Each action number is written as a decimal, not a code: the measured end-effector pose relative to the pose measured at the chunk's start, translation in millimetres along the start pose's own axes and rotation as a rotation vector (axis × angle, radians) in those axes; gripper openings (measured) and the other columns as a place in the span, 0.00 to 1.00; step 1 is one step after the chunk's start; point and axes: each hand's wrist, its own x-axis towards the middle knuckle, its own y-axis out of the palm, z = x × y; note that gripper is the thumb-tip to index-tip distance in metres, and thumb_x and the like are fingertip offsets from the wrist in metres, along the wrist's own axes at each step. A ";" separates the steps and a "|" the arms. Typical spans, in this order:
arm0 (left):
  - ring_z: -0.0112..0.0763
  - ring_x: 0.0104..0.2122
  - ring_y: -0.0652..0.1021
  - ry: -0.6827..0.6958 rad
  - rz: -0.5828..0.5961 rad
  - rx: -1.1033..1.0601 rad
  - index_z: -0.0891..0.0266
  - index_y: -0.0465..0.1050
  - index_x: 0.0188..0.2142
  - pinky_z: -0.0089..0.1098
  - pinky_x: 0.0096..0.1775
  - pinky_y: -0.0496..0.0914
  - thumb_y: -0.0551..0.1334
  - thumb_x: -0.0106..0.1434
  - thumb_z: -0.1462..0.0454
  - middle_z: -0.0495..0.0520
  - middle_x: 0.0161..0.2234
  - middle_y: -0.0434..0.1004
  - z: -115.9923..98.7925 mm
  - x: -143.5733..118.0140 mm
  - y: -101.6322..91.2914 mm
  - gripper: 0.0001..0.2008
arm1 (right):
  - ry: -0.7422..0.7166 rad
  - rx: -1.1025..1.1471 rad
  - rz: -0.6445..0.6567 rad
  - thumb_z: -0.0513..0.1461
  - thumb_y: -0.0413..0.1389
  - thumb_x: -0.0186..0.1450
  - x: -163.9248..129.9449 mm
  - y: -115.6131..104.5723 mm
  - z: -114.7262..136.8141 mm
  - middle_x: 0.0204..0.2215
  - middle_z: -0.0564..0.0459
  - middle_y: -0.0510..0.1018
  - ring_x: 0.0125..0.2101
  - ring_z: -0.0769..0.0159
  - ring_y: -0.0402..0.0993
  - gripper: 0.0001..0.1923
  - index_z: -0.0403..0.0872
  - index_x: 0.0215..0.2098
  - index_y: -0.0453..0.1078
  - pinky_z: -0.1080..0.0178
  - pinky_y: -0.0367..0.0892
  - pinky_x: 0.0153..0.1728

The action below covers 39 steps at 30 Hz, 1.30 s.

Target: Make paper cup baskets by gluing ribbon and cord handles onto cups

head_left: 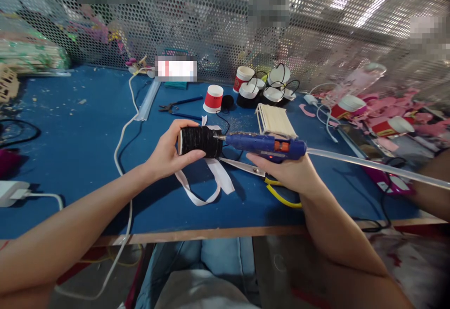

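Note:
My left hand (168,152) grips a paper cup wrapped in black yarn (200,140), held on its side above the blue table (80,131). My right hand (286,170) holds a blue hot glue gun (267,144), its metal nozzle touching the cup's right end. A long clear glue stick (372,166) juts out of the gun's back toward the right. A white ribbon (207,184) lies looped on the table under the cup. Scissors with yellow handles (262,180) lie beneath my right hand.
Red-and-white paper cups (213,98), black-wrapped cups with lids (269,88), a stack of wooden sticks (276,120) and pliers (176,108) stand behind. Pink cutouts (390,107) crowd the right. A white cable (123,145) runs down the table's left. Perforated metal screen behind.

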 end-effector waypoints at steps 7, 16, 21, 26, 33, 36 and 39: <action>0.31 0.32 0.72 -0.179 -0.083 -0.102 0.59 0.64 0.43 0.33 0.33 0.69 0.62 0.56 0.52 0.52 0.35 0.71 -4.7 2.2 0.9 0.20 | -0.013 0.002 0.141 0.45 0.62 0.52 -1.5 -4.0 4.9 0.21 0.57 0.72 0.22 0.69 0.69 0.12 0.48 0.26 0.66 0.65 0.69 0.24; 0.33 0.33 0.72 -0.240 -0.124 -0.132 0.58 0.65 0.42 0.34 0.34 0.69 0.61 0.56 0.51 0.52 0.35 0.72 -4.2 3.4 1.5 0.19 | -0.030 -0.029 0.275 0.46 0.61 0.55 -1.3 -8.0 4.5 0.26 0.55 0.75 0.25 0.67 0.70 0.11 0.47 0.31 0.70 0.64 0.69 0.25; 0.33 0.34 0.73 -0.261 -0.129 -0.136 0.58 0.64 0.42 0.34 0.35 0.69 0.61 0.56 0.51 0.52 0.35 0.71 -3.8 3.6 1.2 0.19 | -0.049 -0.031 0.273 0.45 0.61 0.55 -1.0 -8.5 6.0 0.26 0.55 0.75 0.27 0.66 0.71 0.10 0.47 0.30 0.70 0.64 0.68 0.27; 0.32 0.32 0.71 -0.218 -0.100 -0.099 0.59 0.64 0.43 0.33 0.32 0.68 0.62 0.55 0.53 0.51 0.34 0.71 -4.2 2.6 1.8 0.19 | -0.010 0.002 0.188 0.45 0.62 0.54 -1.5 -6.6 3.8 0.20 0.58 0.70 0.20 0.69 0.66 0.11 0.49 0.26 0.67 0.65 0.64 0.21; 0.31 0.30 0.71 -0.170 -0.064 -0.081 0.58 0.63 0.43 0.32 0.30 0.67 0.62 0.55 0.53 0.51 0.33 0.70 -5.3 1.1 2.6 0.20 | -0.069 -0.076 0.105 0.46 0.62 0.54 0.4 -6.0 -1.3 0.19 0.58 0.70 0.20 0.67 0.67 0.12 0.51 0.22 0.63 0.63 0.66 0.23; 0.31 0.30 0.71 -0.166 -0.056 -0.078 0.58 0.63 0.43 0.32 0.30 0.67 0.62 0.54 0.53 0.51 0.33 0.70 -5.1 0.8 2.8 0.20 | -0.111 -0.102 0.068 0.45 0.61 0.55 0.5 -5.5 -1.2 0.18 0.58 0.68 0.21 0.67 0.67 0.12 0.51 0.22 0.62 0.63 0.66 0.23; 0.31 0.30 0.71 -0.156 -0.045 -0.083 0.58 0.63 0.44 0.33 0.30 0.67 0.63 0.54 0.52 0.51 0.33 0.70 -4.5 0.2 2.9 0.21 | -0.091 -0.115 0.039 0.45 0.61 0.54 0.2 -4.1 -1.0 0.19 0.57 0.69 0.22 0.66 0.68 0.12 0.52 0.22 0.62 0.62 0.68 0.25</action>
